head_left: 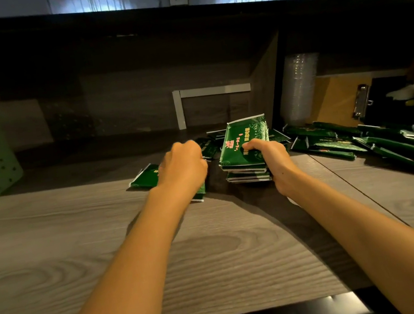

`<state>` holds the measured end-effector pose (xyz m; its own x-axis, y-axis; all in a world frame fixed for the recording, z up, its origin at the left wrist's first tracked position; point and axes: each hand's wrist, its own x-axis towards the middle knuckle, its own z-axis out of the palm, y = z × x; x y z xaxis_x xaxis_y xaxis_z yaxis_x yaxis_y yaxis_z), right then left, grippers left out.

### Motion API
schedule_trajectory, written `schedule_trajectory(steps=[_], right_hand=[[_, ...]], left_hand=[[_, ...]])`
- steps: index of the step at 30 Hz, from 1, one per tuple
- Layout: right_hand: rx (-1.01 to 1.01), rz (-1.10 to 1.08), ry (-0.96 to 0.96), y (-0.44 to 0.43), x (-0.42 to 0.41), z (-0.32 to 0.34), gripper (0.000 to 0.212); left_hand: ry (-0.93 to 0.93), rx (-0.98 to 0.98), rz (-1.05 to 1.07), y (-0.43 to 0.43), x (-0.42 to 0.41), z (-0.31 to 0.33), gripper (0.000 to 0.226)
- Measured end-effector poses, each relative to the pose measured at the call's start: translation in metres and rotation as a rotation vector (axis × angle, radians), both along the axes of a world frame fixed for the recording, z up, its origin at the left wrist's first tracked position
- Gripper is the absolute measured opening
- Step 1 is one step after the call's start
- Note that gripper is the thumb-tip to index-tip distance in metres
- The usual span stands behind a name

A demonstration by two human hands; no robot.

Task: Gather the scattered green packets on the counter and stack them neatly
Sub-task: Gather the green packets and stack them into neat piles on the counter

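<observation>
**Q:** What is in view, and how far along is the stacking?

**A:** A wide wooden counter (76, 235), seen from above, with two bare forearms reaching over it. I judge the job is less than half done.

**Q:** What is left?

**A:** Mostly a loose heap (363, 140) of green packets. It sprawls well to the right of the right hand (270, 159), and the packets overlap at all angles. A few strays (208, 148) lie just beyond the hands, between them.

**Q:** And what is done?

**A:** One stack (243, 150). The right hand clamps it, with the thumb on top and the palm against its near right edge. The upper packets tilt up toward the far side. The lower ones sit flat on the counter under the grip, with their edges roughly lined up.

**Q:** The other hand?

**A:** The left hand (183, 169) is just left of the stack, fingers curled. It is over a single packet (144, 179) that lies flat and sticks out to the hand's left. The fingertips are hidden behind the knuckles, so I cannot tell whether it grips that packet.
</observation>
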<state>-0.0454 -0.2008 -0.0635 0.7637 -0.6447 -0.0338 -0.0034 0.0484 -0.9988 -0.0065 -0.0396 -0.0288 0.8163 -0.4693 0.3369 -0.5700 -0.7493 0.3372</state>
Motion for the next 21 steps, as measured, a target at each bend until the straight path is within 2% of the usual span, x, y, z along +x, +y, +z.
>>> schedule_trajectory(steps=[3,6,10,15,16,18,19,21], right_hand=[[-0.007,-0.011,-0.011,-0.001,-0.001,0.0,0.089],[-0.017,-0.01,-0.012,-0.001,0.0,-0.001,0.09],[-0.024,-0.004,-0.014,-0.001,0.0,-0.001,0.101],[-0.037,0.007,-0.022,-0.002,0.0,-0.002,0.089],[-0.036,0.005,-0.024,-0.002,-0.001,-0.001,0.09],[-0.034,0.013,-0.033,-0.001,-0.002,0.0,0.089],[-0.037,0.014,-0.042,0.0,-0.002,0.001,0.086],[-0.048,0.008,-0.047,0.0,-0.004,0.002,0.074]], left_hand=[[-0.015,0.028,0.114,0.008,0.013,-0.008,0.033],[0.167,0.128,0.158,0.012,0.022,-0.019,0.042],[0.223,0.006,0.123,0.01,0.017,-0.018,0.037],[0.328,-0.252,0.121,0.006,0.019,-0.014,0.063],[0.371,-0.302,0.133,0.005,0.022,-0.014,0.062],[0.384,-0.406,0.15,0.005,0.029,-0.015,0.043],[0.356,-0.452,0.155,0.006,0.03,-0.015,0.034],[0.312,-0.541,0.172,0.006,0.028,-0.011,0.032]])
